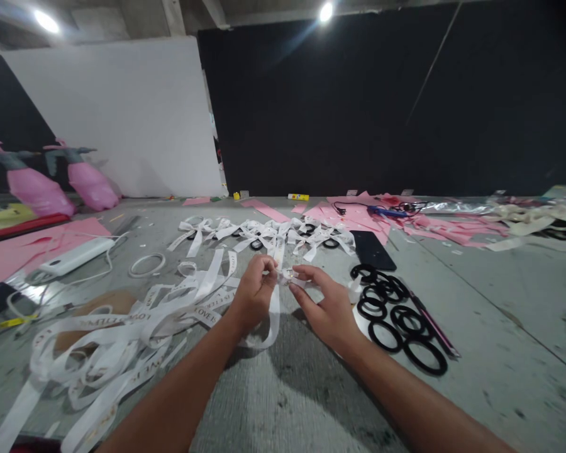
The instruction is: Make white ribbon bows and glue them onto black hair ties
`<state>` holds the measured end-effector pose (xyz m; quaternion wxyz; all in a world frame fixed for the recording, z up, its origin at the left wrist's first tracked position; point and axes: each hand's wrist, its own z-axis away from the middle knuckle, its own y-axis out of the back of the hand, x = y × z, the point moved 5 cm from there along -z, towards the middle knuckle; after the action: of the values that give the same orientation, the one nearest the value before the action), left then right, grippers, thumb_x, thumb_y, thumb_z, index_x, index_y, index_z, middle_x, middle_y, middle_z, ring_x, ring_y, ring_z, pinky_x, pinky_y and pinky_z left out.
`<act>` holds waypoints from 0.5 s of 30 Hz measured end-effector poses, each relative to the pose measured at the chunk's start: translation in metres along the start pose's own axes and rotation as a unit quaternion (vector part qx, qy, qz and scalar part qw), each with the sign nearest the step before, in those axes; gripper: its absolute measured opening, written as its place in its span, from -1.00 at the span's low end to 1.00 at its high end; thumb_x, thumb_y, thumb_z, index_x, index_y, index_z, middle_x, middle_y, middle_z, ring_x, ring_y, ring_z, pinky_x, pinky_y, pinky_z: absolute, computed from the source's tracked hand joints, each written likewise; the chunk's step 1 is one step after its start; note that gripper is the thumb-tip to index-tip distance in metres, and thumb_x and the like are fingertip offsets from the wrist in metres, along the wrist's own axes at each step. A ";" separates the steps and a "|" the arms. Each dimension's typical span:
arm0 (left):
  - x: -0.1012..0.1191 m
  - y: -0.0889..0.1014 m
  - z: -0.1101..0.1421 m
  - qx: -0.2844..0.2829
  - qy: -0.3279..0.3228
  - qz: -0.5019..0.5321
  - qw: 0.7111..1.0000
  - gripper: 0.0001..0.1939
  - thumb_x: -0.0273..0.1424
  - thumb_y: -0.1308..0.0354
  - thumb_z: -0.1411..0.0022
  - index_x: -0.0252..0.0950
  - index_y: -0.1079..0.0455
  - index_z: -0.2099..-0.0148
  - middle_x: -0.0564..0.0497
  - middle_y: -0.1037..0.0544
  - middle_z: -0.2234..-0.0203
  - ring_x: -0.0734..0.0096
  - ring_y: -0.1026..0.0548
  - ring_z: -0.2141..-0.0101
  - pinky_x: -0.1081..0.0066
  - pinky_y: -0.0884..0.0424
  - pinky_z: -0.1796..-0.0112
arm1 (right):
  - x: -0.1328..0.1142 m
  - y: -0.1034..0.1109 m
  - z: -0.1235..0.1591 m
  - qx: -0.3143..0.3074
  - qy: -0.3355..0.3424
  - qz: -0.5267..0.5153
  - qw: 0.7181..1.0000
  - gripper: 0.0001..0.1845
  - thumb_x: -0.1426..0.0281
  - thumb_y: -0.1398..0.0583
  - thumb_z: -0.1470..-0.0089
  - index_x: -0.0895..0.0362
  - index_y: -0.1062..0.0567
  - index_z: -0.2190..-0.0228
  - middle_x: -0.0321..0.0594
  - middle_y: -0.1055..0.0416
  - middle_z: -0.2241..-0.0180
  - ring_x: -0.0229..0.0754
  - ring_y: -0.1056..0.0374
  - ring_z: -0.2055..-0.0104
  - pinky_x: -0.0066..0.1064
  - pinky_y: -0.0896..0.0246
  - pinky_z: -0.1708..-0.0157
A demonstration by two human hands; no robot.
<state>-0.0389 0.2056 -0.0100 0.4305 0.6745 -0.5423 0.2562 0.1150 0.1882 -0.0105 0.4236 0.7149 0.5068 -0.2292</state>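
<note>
Both hands meet over the grey floor surface, pinching a strip of white printed ribbon (274, 308) between them. My left hand (253, 294) is closed on the ribbon's upper part, and a loop of it hangs down below. My right hand (324, 304) pinches the same ribbon at a small folded knot with its fingertips. A tangled pile of the same white ribbon (122, 340) trails off to the left. A row of finished white ribbon bows (264, 234) lies just beyond the hands.
Several black rings (400, 324) lie right of my right hand, with a dark pen-like stick (436, 327) beside them. A black phone (371, 250), a white power bank (77, 257), pink paper sheets (372, 217) and two pink spray bottles (92, 182) lie farther off.
</note>
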 end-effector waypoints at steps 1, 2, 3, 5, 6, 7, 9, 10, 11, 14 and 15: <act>-0.002 -0.001 0.001 -0.005 0.016 0.021 1.000 -0.88 -0.33 0.03 -0.31 -0.25 -0.18 0.28 -0.03 -0.34 0.26 0.35 -0.34 0.26 0.37 -0.29 0.23 | 0.002 0.000 -0.001 0.005 -0.015 -0.032 0.999 -0.72 0.29 -0.17 -0.15 0.09 -0.42 0.09 -0.18 -0.45 0.28 -0.13 -0.37 0.25 -0.28 -0.27 0.21; -0.005 -0.003 0.001 -0.014 0.032 0.042 0.999 -0.87 -0.32 0.04 -0.32 -0.24 -0.18 0.28 0.00 -0.34 0.28 0.38 -0.33 0.31 0.38 -0.28 0.26 | 0.004 0.000 -0.001 0.011 -0.035 -0.069 0.997 -0.69 0.26 -0.16 -0.17 0.10 -0.40 0.07 -0.22 -0.41 0.32 -0.17 -0.34 0.30 -0.32 -0.27 0.28; -0.007 -0.005 0.003 -0.023 0.044 0.058 0.997 -0.87 -0.31 0.04 -0.32 -0.24 -0.18 0.27 0.01 -0.34 0.31 0.41 -0.31 0.35 0.39 -0.27 0.28 | 0.006 0.000 -0.002 0.014 -0.056 -0.106 0.993 -0.66 0.24 -0.14 -0.18 0.10 -0.37 0.04 -0.25 -0.36 0.36 -0.21 -0.30 0.35 -0.37 -0.26 0.34; -0.008 -0.008 0.005 -0.039 0.051 0.075 0.995 -0.85 -0.30 0.03 -0.32 -0.24 -0.18 0.28 0.05 -0.32 0.36 0.43 -0.27 0.39 0.41 -0.25 0.32 | 0.008 -0.001 -0.003 0.011 -0.085 -0.162 0.983 -0.61 0.21 -0.14 -0.18 0.09 -0.35 0.00 -0.30 -0.30 0.38 -0.26 -0.25 0.42 -0.43 -0.21 0.44; -0.008 -0.009 0.005 -0.044 0.051 0.078 0.995 -0.85 -0.30 0.03 -0.32 -0.24 -0.18 0.29 0.06 -0.30 0.38 0.43 -0.26 0.40 0.42 -0.24 0.33 | 0.008 -0.002 -0.004 0.004 -0.093 -0.173 0.981 -0.60 0.20 -0.15 -0.16 0.09 -0.37 0.00 -0.30 -0.30 0.38 -0.27 -0.23 0.44 -0.45 -0.19 0.47; -0.008 -0.010 0.006 -0.048 0.051 0.079 0.994 -0.85 -0.30 0.03 -0.32 -0.24 -0.18 0.30 0.07 -0.29 0.41 0.44 -0.25 0.41 0.43 -0.23 0.34 | 0.008 -0.002 -0.005 -0.004 -0.096 -0.171 0.981 -0.61 0.20 -0.16 -0.15 0.10 -0.41 0.03 -0.29 -0.31 0.38 -0.28 -0.22 0.46 -0.45 -0.18 0.49; -0.008 -0.011 0.006 -0.050 0.057 0.080 0.994 -0.84 -0.30 0.02 -0.32 -0.24 -0.18 0.31 0.10 -0.26 0.44 0.45 -0.23 0.43 0.44 -0.21 0.36 | 0.006 0.000 -0.006 -0.007 -0.091 -0.138 0.986 -0.69 0.20 -0.17 -0.14 0.13 -0.50 0.17 -0.25 -0.35 0.39 -0.27 -0.22 0.47 -0.45 -0.15 0.50; -0.008 -0.011 0.006 -0.047 0.063 0.083 0.993 -0.84 -0.30 0.02 -0.31 -0.24 -0.18 0.31 0.10 -0.25 0.46 0.46 -0.22 0.45 0.45 -0.20 0.38 | 0.006 0.002 -0.006 -0.001 -0.089 -0.114 0.989 -0.72 0.20 -0.17 -0.14 0.14 -0.52 0.26 -0.24 -0.37 0.41 -0.26 -0.22 0.47 -0.44 -0.14 0.50; -0.009 -0.011 0.006 -0.041 0.073 0.091 0.992 -0.84 -0.30 0.01 -0.31 -0.24 -0.18 0.31 0.11 -0.25 0.47 0.48 -0.21 0.48 0.45 -0.19 0.40 | 0.006 0.003 -0.006 0.008 -0.091 -0.092 0.992 -0.73 0.21 -0.16 -0.15 0.15 -0.53 0.33 -0.24 -0.38 0.45 -0.25 -0.23 0.48 -0.43 -0.13 0.51; -0.013 -0.010 0.007 -0.015 0.111 0.126 0.986 -0.86 -0.30 -0.03 -0.27 -0.23 -0.18 0.31 0.15 -0.23 0.54 0.52 -0.14 0.57 0.48 -0.13 0.49 | 0.007 0.005 -0.004 0.032 -0.102 -0.060 0.992 -0.73 0.21 -0.11 -0.18 0.14 -0.45 0.42 -0.30 -0.32 0.58 -0.25 -0.21 0.55 -0.44 -0.09 0.56; -0.014 -0.010 0.007 -0.008 0.123 0.135 0.983 -0.86 -0.29 -0.04 -0.25 -0.22 -0.19 0.31 0.16 -0.22 0.56 0.52 -0.13 0.59 0.48 -0.11 0.51 | 0.007 0.004 -0.002 0.031 -0.103 -0.064 0.992 -0.74 0.22 -0.10 -0.19 0.12 -0.41 0.42 -0.33 -0.28 0.61 -0.26 -0.19 0.57 -0.44 -0.07 0.58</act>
<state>-0.0347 0.2074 -0.0280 0.4606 0.5551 -0.5731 0.3891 0.1214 0.1936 -0.0132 0.4354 0.6664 0.4979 -0.3442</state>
